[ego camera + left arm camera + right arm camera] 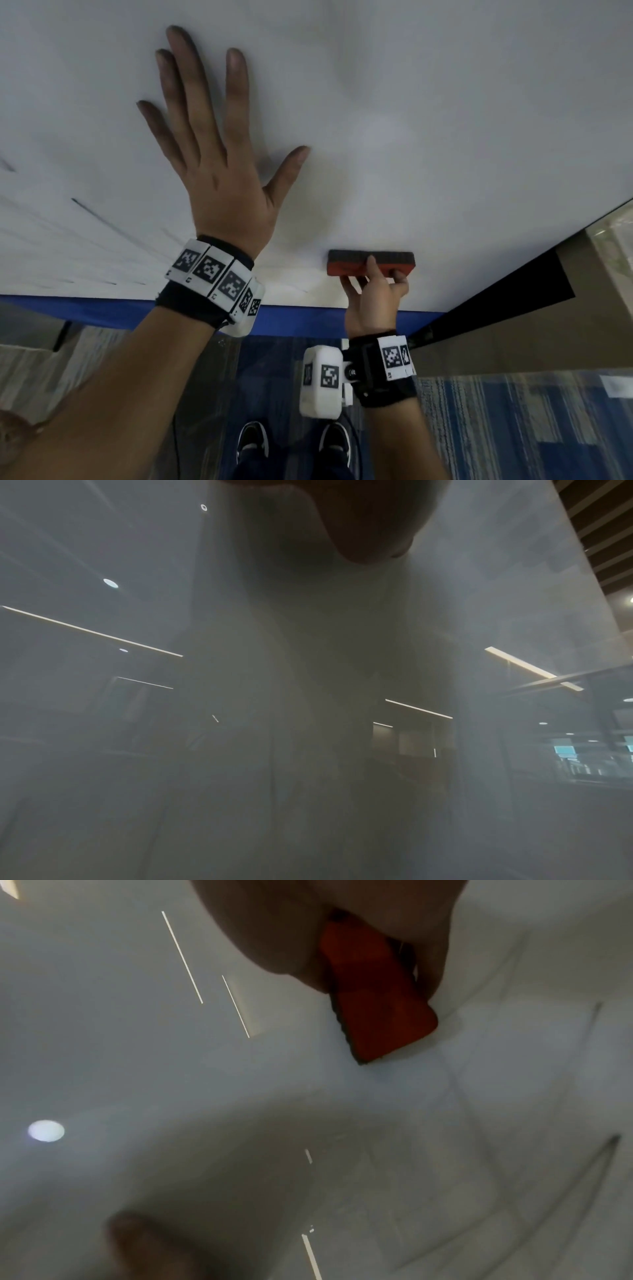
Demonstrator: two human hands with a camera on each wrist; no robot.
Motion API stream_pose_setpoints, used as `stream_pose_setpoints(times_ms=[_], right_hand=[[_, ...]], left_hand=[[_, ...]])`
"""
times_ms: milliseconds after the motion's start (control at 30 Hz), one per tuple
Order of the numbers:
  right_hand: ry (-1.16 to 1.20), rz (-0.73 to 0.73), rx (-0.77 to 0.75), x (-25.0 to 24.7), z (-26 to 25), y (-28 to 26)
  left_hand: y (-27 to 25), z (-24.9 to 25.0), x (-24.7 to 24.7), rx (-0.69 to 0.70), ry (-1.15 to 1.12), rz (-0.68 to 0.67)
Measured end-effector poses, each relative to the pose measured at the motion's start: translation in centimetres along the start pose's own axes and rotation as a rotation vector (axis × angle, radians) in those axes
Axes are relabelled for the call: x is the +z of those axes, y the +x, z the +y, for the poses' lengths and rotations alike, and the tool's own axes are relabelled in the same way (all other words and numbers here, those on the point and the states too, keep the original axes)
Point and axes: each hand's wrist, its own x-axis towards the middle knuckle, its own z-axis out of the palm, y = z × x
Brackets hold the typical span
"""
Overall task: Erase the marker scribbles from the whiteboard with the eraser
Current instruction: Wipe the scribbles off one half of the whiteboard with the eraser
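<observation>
The whiteboard (428, 102) fills the upper head view, with a blue lower edge (301, 317). Faint dark marker strokes (92, 209) remain at its left side. My left hand (219, 154) lies flat on the board, fingers spread and straight. Lower right, my right hand (375, 294) grips a red eraser (349, 265) with a dark felt face, pressed against the board near its bottom edge. In the right wrist view the eraser (377, 1001) sits between my fingers, and thin grey strokes (582, 1177) run to its right. The left wrist view shows only the glossy board (308, 723) and a bit of palm.
The board's right edge meets a dark frame (513, 294) and a tan wall (513, 342). Below lies blue patterned carpet (513, 428), with my two dark shoes (253, 442) standing close under the board.
</observation>
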Motion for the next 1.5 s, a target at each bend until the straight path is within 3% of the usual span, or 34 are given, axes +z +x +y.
stream_pose_setpoints(times_ms=[100,167,233,300,533,667,767,867,1000,1133,1233,1333,1433,1500], right_hand=[[-0.069,0.056,0.103,-0.7,2.8,1.2],[-0.100,0.097,0.268,-1.6,5.2,2.4],[-0.088,0.079,0.421,-1.9,6.3,2.8],[-0.093,0.061,0.477,-2.1,6.5,3.1],[-0.009,-0.138,0.197,0.6,1.4,-0.5],[-0.053,-0.060,0.145,1.3,2.6,-1.4],[-0.172,0.083,0.173,1.2,6.9,-0.1],[-0.295,0.228,0.187,0.7,11.6,1.1],[-0.373,0.218,0.267,0.7,14.1,1.0],[-0.259,0.203,0.057,3.8,10.2,-2.2],[-0.216,-0.015,-0.379,7.1,6.4,-7.0],[-0.346,-0.207,-0.782,10.8,4.3,-11.3],[-0.370,-0.167,-0.867,11.7,5.3,-11.6],[-0.317,-0.143,-0.756,10.3,7.3,-10.1]], left_hand=[[0.0,-0.2,-0.1,0.012,-0.002,-0.008],[0.0,-0.2,-0.2,0.023,-0.012,-0.016],[0.0,0.0,-0.3,0.023,-0.023,-0.026],[-0.1,0.0,-0.4,0.022,-0.031,-0.034],[-0.4,-0.9,-1.8,0.060,-0.070,-0.104],[-0.9,-3.8,-4.2,0.173,-0.229,-0.185],[-0.7,-6.4,-6.2,0.165,-0.337,-0.134],[-0.5,-9.0,-7.4,0.109,-0.285,-0.023],[-0.9,-10.7,-7.7,0.036,-0.151,-0.017],[-1.2,-11.5,-6.9,0.023,-0.080,-0.072],[-0.8,-11.6,-6.2,-0.013,-0.091,-0.073],[-0.8,-11.5,-5.7,-0.019,-0.083,-0.080],[-0.9,-12.1,-5.8,-0.001,-0.075,-0.078],[-0.4,-13.2,-6.2,0.009,-0.077,-0.017]])
